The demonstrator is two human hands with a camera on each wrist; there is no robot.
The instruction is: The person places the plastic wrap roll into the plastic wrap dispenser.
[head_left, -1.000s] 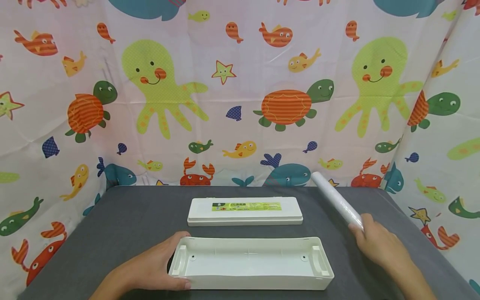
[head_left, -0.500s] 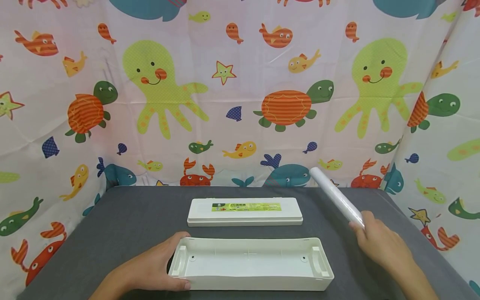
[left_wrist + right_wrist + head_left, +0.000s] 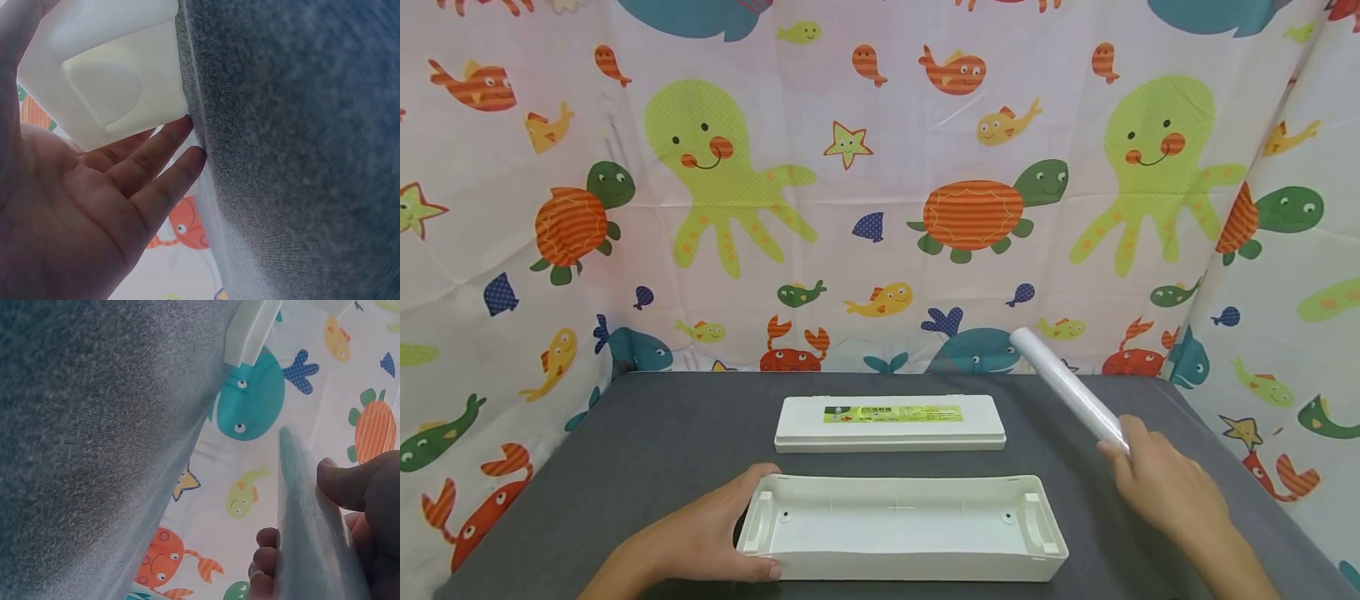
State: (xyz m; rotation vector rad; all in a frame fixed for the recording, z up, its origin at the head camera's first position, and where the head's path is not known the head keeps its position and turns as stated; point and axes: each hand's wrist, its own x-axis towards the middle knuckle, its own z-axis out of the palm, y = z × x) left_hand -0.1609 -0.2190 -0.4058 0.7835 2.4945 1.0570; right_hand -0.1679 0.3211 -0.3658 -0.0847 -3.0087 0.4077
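A long white plastic wrap box (image 3: pixel 895 521) sits open side up at the front of the table. My left hand (image 3: pixel 700 529) grips its left end, the thumb along the front wall and the index finger at the back corner. In the left wrist view, the other fingers (image 3: pixel 159 165) reach past the box's end. My right hand (image 3: pixel 1165 483) holds a roll of cling film (image 3: pixel 1071 392) by its near end, tilted with the far end up and to the left. The right wrist view shows thumb and fingers wrapped round the roll (image 3: pixel 312 531).
Behind the box lies its white lid (image 3: pixel 891 435) with a green and yellow label. Both rest on a dark grey cloth-covered table (image 3: pixel 662 442). A curtain (image 3: pixel 865 217) printed with sea animals hangs round the back and sides.
The far end of the cling film roll has swung a little left and up. My left hand, the box and the lid stay where they were.
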